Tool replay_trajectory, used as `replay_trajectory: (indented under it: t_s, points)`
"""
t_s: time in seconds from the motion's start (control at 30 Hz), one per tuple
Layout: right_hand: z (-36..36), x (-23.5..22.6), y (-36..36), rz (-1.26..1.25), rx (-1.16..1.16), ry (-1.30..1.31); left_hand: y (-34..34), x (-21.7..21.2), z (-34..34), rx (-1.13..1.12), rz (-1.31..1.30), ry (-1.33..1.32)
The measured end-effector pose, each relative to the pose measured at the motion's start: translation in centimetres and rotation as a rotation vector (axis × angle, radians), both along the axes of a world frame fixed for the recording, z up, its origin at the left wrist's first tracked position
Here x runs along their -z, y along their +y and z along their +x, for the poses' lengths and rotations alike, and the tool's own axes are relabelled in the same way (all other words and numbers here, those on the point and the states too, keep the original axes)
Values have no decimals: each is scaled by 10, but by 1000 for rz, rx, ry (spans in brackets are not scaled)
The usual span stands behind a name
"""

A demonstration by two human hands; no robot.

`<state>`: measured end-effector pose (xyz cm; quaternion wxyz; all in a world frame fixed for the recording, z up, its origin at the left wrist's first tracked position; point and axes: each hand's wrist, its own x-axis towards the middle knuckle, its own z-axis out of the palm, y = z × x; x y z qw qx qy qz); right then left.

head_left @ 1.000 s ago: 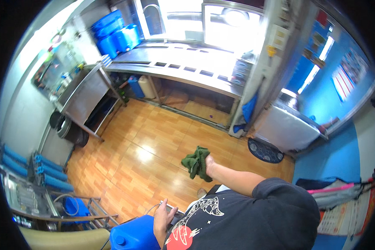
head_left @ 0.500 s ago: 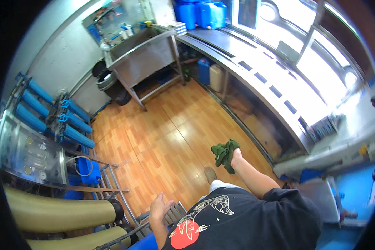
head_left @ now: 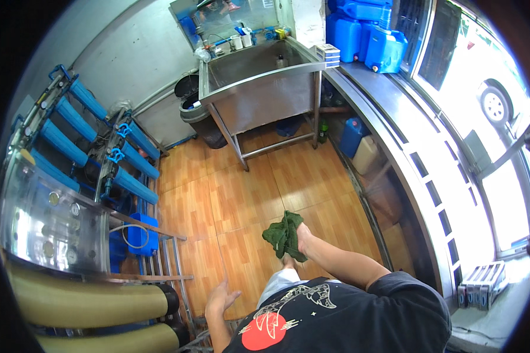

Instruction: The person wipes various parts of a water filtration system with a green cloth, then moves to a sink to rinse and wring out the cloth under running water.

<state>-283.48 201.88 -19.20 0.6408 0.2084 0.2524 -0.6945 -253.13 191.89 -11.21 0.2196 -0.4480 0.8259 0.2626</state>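
A crumpled dark green cloth hangs from my right hand, held out in front of me above the tiled floor. Its folds cover most of the fingers, which grip it. Lower and to the left is my left hand, empty, with its thumb and fingers apart. The nearest thing to that hand is the metal rack beside the big tan cylinders. Ahead stands a stainless steel sink on legs; neither hand touches it.
Blue filter housings and a gauge panel line the left side. A dark bin stands left of the sink. Along the right runs a long steel counter with blue jugs on its far end. Wood-patterned tiles cover the floor.
The view has swung to the right, so the sink now appears nearer the middle. My right hand still grips the green cloth, which has shifted left in the picture. My left hand stays low and open.
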Motion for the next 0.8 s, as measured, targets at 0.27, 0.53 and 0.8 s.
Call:
replay_trajectory:
  t_s: [0.27, 0.53, 0.8]
  points:
    - [-173, 5, -82, 57, 199, 57, -176, 9, -156, 127, -176, -28]
    - [-316, -33, -154, -26, 497, 108, -294, -51, -356, 440, -287, 901]
    - [-447, -49, -278, -455, 338, 112, -404, -79, -491, 462, -741, 1057]
